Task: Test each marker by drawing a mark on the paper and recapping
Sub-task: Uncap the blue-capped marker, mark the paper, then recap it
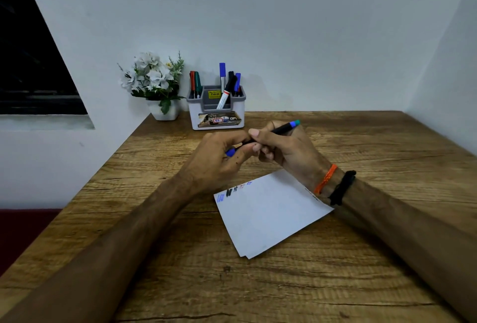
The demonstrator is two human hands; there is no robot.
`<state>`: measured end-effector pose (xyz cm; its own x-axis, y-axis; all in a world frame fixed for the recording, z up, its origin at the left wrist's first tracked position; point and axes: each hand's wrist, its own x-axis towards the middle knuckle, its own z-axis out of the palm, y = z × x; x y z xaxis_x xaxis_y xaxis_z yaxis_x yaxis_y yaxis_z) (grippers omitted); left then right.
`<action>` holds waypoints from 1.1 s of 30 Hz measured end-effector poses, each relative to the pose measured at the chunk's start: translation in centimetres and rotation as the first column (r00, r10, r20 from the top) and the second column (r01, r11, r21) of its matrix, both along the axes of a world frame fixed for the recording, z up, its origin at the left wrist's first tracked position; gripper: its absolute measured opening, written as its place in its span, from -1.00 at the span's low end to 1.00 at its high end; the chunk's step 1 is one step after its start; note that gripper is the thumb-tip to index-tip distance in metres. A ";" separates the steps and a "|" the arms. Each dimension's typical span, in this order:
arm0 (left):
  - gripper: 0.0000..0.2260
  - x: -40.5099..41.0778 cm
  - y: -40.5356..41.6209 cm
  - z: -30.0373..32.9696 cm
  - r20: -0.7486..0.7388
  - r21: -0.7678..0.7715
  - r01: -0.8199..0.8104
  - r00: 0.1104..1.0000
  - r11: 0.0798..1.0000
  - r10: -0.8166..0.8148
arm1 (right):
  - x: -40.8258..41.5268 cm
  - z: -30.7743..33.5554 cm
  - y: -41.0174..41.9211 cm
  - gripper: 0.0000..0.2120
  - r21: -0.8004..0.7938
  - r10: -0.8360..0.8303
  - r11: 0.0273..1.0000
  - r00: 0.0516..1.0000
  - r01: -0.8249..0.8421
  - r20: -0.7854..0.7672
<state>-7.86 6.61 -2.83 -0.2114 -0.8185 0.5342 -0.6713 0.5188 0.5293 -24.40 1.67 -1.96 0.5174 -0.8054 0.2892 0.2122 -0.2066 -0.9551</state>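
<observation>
Above the wooden table, my right hand grips the black barrel of a marker whose blue-green end points up and to the right. My left hand pinches the marker's blue cap at the lower left end. Whether the cap is seated on the tip is hidden by my fingers. A white sheet of paper lies below my hands, with several small marks in blue, black and red along its top left edge.
A grey and white holder with several markers stands at the back of the table by the wall. A white pot of artificial flowers sits to its left. The table's left edge drops off beside a dark window.
</observation>
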 end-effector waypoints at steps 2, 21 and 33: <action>-0.79 0.1 0.0 -0.1 -0.007 -0.004 -0.004 1.000 1.000 0.003 | -0.2 0.0 0.0 -0.74 -0.034 -0.003 0.999 1.000 0.003 -0.005; -0.49 1.9 0.5 1.1 0.110 0.440 -0.110 0.992 0.891 0.068 | -2.4 0.1 0.9 -0.62 0.142 0.029 0.990 0.992 -0.012 -0.119; -0.52 1.7 0.4 0.7 0.139 0.543 -0.086 0.990 0.836 0.011 | -2.6 -1.5 1.8 -0.89 0.112 -0.003 0.993 0.961 0.036 -0.277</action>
